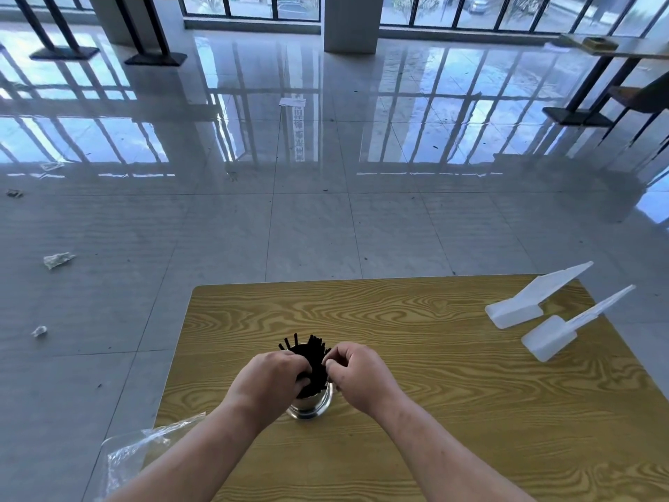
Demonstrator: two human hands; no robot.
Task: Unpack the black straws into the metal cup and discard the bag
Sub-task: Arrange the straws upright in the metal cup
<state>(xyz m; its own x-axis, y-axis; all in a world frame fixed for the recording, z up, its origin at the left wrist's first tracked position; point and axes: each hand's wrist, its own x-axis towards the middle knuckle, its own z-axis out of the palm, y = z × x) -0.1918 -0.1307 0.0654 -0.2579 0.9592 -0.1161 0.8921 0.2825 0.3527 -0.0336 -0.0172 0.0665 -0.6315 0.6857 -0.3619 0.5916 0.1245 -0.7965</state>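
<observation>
A dense bundle of thin black straws (314,351) stands splayed in a shiny metal cup (309,405) on the wood-grain tabletop (416,375). The left hand (269,380) clutches the bundle; the right hand (356,375) pinches straws beside it. A crumpled clear plastic bag (139,452) lies at the tabletop's near-left edge.

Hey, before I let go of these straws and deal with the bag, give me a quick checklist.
1. Black straws in the metal cup: ok.
2. Cup upright on the table: ok.
3. Straws settled: not ok, tops splay outward.
4. Left hand and right hand free: not ok, both on the bundle.
5. Plastic bag discarded: not ok, lying at the table's near left corner.
6. Bag empty: cannot tell.
</observation>
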